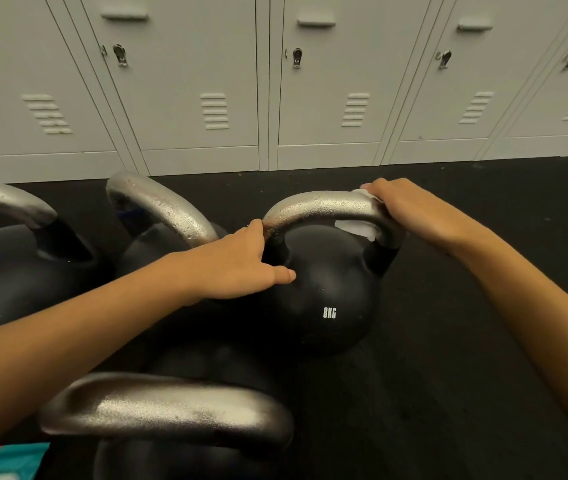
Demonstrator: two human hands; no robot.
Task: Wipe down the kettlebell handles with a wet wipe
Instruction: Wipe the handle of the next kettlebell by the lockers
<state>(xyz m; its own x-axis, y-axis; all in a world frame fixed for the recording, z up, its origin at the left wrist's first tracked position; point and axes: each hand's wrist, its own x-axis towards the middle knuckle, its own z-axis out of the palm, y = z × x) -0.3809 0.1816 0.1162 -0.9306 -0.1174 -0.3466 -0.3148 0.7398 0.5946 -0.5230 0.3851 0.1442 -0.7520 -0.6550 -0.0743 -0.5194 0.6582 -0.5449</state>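
Setting: four black kettlebells stand on a dark floor point(483, 306) near its far edge, before a row of grey lockers point(199, 81).
Kettlebell in hand: the right-most kettlebell point(327, 296), marked 8KG, stands upright.
Right hand: the right hand point(410, 211) is clamped around the right end of the steel handle point(320, 204), pressing a white wet wipe point(355, 228) against it.
Left hand: the left hand point(237, 265) steadies the bell, fingers curled at the handle's left base, thumb on the body.
Done: droplets show on this handle and on the rear handle point(168, 206), suggesting both are wiped.
Left: the near handle point(171, 410) and far-left handle point(5, 199) look drier; probably still to do.
Extra: a teal packet point(8, 462) lies at the near left corner.
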